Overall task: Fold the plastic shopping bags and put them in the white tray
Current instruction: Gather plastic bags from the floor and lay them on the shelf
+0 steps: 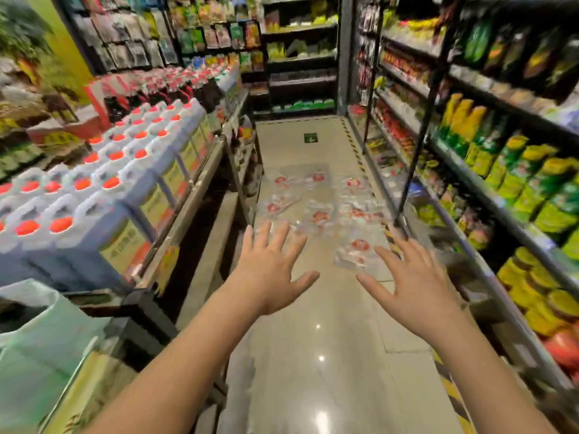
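I stand in a shop aisle on a glossy tiled floor (329, 355), with white jugs (119, 170) stacked to my left and a rack of packaged goods (501, 170) to my right. The clear plastic shopping bags (319, 208) lie scattered flat on the floor ahead of my hands. My left hand (269, 270) and right hand (416, 286) are spread wide in the air, palms down, holding nothing.

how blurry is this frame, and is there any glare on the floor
Head view: motion blur smears the shelves and plastic bags; glare spots sit on the glossy floor; the wide-angle lens bows shelf edges; left hand and right hand look sharper.
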Available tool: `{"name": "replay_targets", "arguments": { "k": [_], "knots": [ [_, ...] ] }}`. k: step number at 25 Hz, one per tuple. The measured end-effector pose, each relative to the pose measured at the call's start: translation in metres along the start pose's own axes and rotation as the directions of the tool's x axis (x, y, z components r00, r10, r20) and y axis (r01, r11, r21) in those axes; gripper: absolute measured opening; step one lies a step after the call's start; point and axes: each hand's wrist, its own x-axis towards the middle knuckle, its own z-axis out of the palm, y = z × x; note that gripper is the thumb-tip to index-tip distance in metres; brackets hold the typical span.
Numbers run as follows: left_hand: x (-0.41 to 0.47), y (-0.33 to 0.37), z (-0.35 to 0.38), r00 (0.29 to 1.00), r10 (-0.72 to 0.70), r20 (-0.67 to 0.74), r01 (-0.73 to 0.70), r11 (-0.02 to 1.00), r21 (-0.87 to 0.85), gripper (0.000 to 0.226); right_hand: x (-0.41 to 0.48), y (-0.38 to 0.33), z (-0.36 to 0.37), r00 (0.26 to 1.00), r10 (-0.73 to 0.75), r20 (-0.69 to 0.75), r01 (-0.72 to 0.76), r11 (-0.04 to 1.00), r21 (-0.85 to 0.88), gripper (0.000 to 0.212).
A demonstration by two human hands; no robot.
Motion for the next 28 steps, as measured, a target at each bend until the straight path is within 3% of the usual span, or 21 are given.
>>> {"name": "replay_targets", "arguments": {
  "k": [4,8,22,28],
  "knots": [
    [0.1,0.033,-0.007,0.998,0.025,0.051,-0.025,1.0,-0.01,0.077,0.077,0.065,-0.002,0.998,0.048,0.036,-0.048,0.999,-0.006,0.073],
    [0.172,0.033,-0.006,0.994,0.04,0.103,-0.035,0.998,-0.045,0.076,0.149,0.088,0.01,0.996,0.07,0.061,-0.071,0.997,0.021,0.071],
    [0.521,-0.103,0.059,0.956,0.19,0.225,-0.163,0.977,-0.134,0.075,0.464,0.086,0.119,0.934,0.281,0.22,-0.281,0.959,-0.032,0.076],
    [0.667,-0.112,0.081,0.929,0.246,0.276,-0.203,0.964,-0.173,0.075,0.584,0.132,0.162,0.897,0.344,0.278,-0.35,0.936,-0.029,0.073]
  ]
}}
